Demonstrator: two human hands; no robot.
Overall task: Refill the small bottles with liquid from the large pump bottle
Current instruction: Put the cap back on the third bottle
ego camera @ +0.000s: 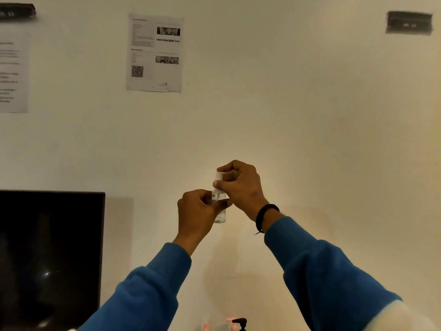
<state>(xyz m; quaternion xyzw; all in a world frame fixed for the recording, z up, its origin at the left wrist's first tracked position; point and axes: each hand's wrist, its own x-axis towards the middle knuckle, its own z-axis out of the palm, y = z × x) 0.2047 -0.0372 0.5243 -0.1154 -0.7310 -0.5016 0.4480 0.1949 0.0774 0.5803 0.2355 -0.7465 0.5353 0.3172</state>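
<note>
At the bottom edge I see a black pump head (239, 321), probably the large pump bottle's, though its body is out of view. Above it, my left hand (199, 215) curls round the clear small bottle (219, 210), held upright in the air. My right hand (241, 185) pinches its white cap (219, 176) from above. Behind hang a dark monitor (50, 254) and a printed sheet (154, 52) on the wall (310, 103).

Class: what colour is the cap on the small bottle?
White cap, on the small clear plastic bottle; head view.
</note>
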